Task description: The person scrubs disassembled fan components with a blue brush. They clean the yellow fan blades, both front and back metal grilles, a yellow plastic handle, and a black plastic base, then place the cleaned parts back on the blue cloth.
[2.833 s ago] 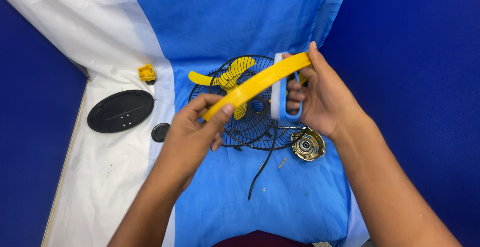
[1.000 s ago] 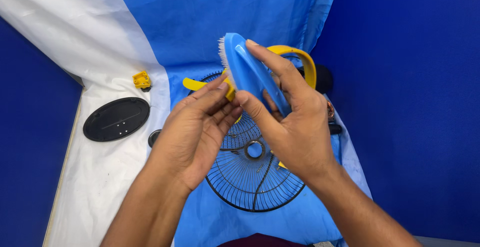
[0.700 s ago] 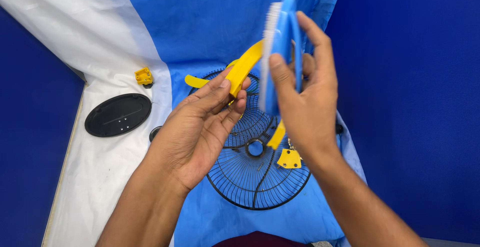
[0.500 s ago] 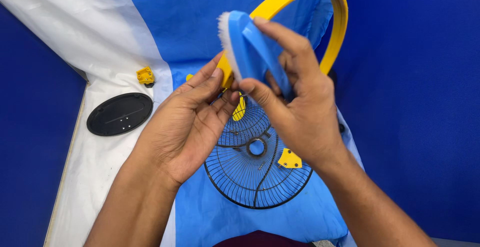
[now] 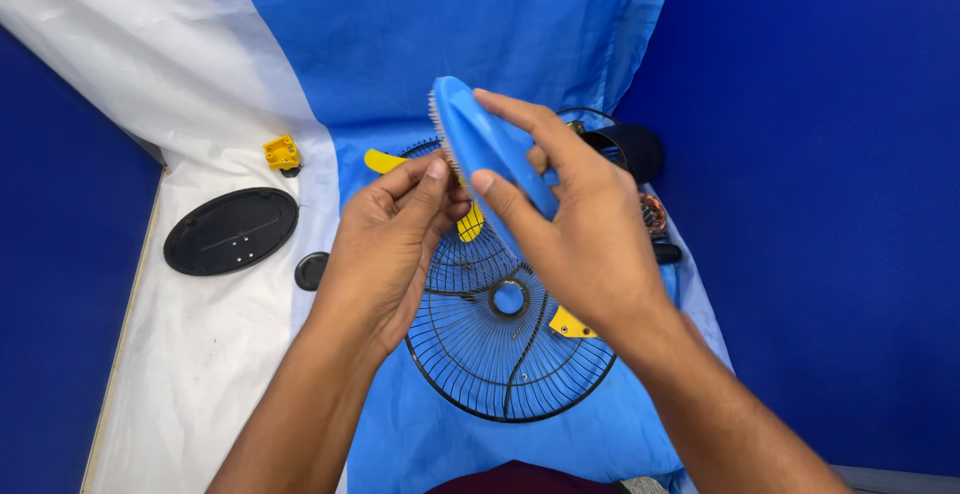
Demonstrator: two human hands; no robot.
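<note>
A blue fan blade (image 5: 480, 144) is held up above the cloth, tilted on edge, with both hands closed on it: the right hand (image 5: 575, 229) wraps its fingers over the blade's back, and the left hand (image 5: 390, 234) pinches its lower edge. Directly below lies a black wire fan guard (image 5: 500, 354) (flat on the blue cloth (image 5: 400, 34)), with yellow plastic parts (image 5: 385, 162) showing around it. Well to the left, on the white sheet (image 5: 200, 374), sit a black oval base plate (image 5: 230, 231) and a small yellow block (image 5: 282, 152).

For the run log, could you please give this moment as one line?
right hand: holds blue fan blade | left hand: fingertips at its edge | below: black wire fan guard on blue cloth
</note>
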